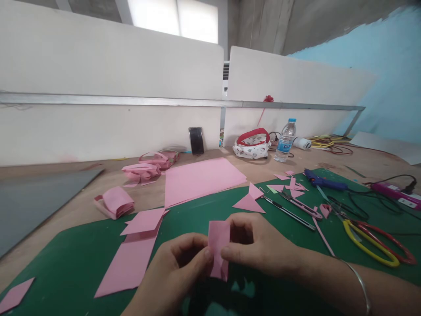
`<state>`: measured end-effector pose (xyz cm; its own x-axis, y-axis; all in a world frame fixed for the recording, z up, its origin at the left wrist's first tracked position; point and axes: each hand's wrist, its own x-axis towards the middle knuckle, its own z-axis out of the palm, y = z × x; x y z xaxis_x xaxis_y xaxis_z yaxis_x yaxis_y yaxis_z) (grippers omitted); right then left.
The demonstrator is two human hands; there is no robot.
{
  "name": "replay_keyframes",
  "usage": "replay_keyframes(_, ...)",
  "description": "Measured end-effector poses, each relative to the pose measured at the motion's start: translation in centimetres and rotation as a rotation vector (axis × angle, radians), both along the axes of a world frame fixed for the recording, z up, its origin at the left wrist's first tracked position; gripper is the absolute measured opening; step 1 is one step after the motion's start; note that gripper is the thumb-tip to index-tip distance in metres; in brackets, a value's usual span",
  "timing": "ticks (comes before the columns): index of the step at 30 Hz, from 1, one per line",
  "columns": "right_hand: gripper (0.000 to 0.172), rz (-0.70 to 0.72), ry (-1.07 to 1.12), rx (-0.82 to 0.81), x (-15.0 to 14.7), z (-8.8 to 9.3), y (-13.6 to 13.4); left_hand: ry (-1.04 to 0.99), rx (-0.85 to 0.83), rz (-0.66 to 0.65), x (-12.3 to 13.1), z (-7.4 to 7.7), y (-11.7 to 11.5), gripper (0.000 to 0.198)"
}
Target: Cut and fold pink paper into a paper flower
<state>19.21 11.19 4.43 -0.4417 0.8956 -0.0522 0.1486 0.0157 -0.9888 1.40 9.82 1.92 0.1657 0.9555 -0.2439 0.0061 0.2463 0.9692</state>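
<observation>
The left hand (179,259) and the right hand (259,245) are nearest, both over the green mat (75,254), the biggest thing under them; straight ahead, at the mat's far edge, lie the pink sheets (204,180), flat and well apart from the hands; the folded paper (126,265) is next in size, on the mat to the left of the left hand; the scissors (348,230) lie off to the right, well apart from the right hand; the thin pen (289,212) lies just beyond the right hand, on a slant; last and small is the pink piece (219,232), right between the two hands, so neither hand is nearer to it; its long way runs up and down, so one long side faces each hand; the left hand pinches the left side with thumb and finger, a bit below the middle; the right hand pinches the right side, and its thumb comes a little over the front; the fingertips behind are hidden, so I cannot tell just where they press; the bottom end sticks out below both thumbs.
</observation>
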Motion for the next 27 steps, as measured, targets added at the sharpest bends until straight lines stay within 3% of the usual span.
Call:
replay_keyframes(4,0.014,-0.025,0.005,0.014,-0.4,-0.5,-0.1,-0.007,-0.008,-0.098,-0.1,-0.2,0.0,0.038)
replay_keyframes(8,0.016,-0.042,0.025,0.009,-0.5,-0.3,-0.2,0.013,-0.115,-0.064,0.1,0.4,-0.5,0.037)
replay_keyframes(12,0.021,-0.03,0.134,-0.002,-0.2,-0.3,-0.2,0.051,-0.11,-0.069,0.1,1.2,-0.3,0.035)
replay_keyframes(15,0.029,0.001,0.186,0.055,0.1,-0.8,0.0,-0.063,-0.137,-0.131,0.0,1.2,-0.1,0.034)
replay_keyframes(18,0.037,0.044,0.148,0.191,0.5,-1.0,0.3,-0.226,-0.219,-0.206,0.0,0.9,-0.1,0.03)
replay_keyframes(22,0.035,0.082,0.004,0.465,0.9,-0.9,0.5,-0.34,-0.37,-0.291,-0.1,0.6,-0.2,0.029)
replay_keyframes(27,0.029,0.119,-0.112,0.696,1.1,-1.0,0.9,-0.418,-0.387,-0.295,-0.5,0.7,0.1,0.026)
